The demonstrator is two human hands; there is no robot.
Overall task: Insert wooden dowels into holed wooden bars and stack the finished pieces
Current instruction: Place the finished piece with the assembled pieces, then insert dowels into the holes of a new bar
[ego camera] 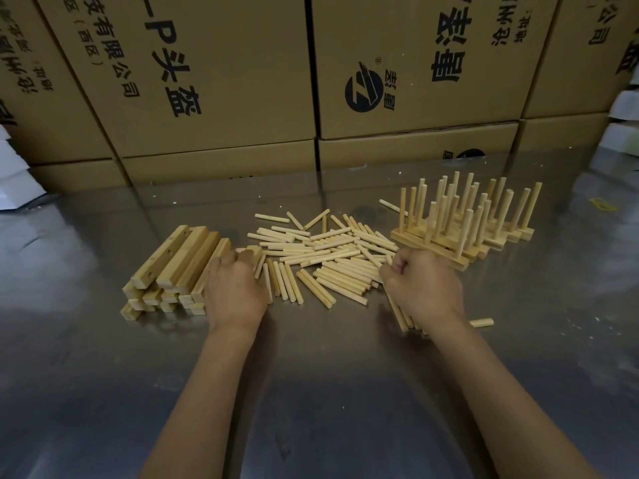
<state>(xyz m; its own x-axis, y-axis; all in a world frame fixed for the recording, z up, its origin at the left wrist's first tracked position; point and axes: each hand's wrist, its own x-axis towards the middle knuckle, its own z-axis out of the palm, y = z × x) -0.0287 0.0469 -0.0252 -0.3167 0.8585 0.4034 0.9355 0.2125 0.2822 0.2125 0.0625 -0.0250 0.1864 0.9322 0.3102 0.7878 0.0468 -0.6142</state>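
Pale wood dowels strewn on steel, left hand grip on holed bar, right hand grip curled, contents unclear

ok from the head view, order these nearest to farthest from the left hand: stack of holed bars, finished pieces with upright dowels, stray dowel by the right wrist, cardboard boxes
From the left hand:
1. Stack of holed bars, touching it on its left.
2. Stray dowel, lying right of the right wrist.
3. Finished pieces, far right, behind the right hand.
4. Cardboard boxes, along the back.
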